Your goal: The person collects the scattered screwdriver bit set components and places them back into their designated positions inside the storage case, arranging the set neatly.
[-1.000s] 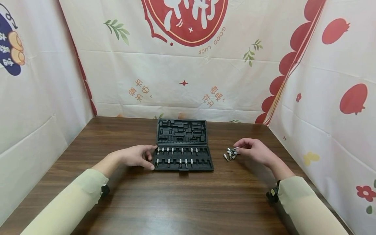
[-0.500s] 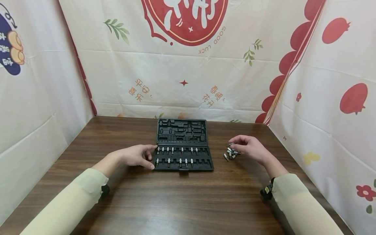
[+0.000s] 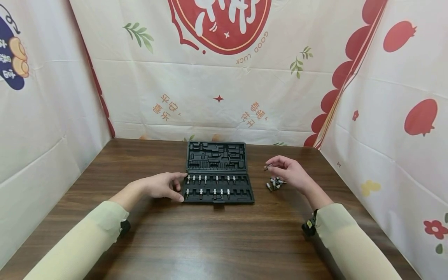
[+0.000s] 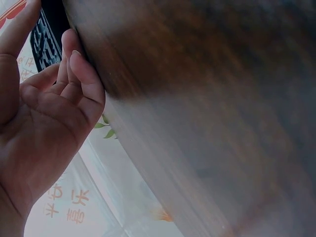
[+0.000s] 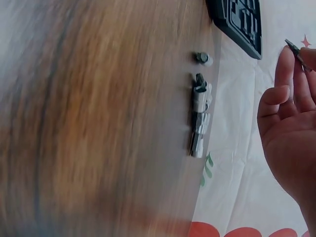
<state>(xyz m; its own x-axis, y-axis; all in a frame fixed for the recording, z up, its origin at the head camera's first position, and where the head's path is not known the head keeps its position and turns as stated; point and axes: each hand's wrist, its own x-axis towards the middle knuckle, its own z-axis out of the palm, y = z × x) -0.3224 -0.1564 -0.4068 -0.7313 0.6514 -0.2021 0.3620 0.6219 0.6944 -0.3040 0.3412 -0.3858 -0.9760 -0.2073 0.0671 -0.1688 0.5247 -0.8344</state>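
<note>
A black case (image 3: 217, 186) lies open on the table, its lower tray holding two rows of silver bit sockets. At the tray's left edge my left hand (image 3: 159, 186) rests with thumb and index finger against the case. My right hand (image 3: 292, 175) is raised to the right of the case, pinching one small bit socket (image 3: 268, 167) between thumb and fingertips. In the right wrist view this bit (image 5: 294, 49) has a dark pointed tip. Several loose bit sockets (image 3: 275, 183) lie in a small pile just below the right hand.
The brown wooden table (image 3: 210, 241) extends in front of the case. The case's moulded lid (image 3: 217, 156) stands raised at the back. Printed cloth (image 3: 217, 77) hangs behind the table and on both sides.
My right hand has lifted from the pile with one bit socket and moved left and back, towards the case. The left hand and the case have stayed in place.
</note>
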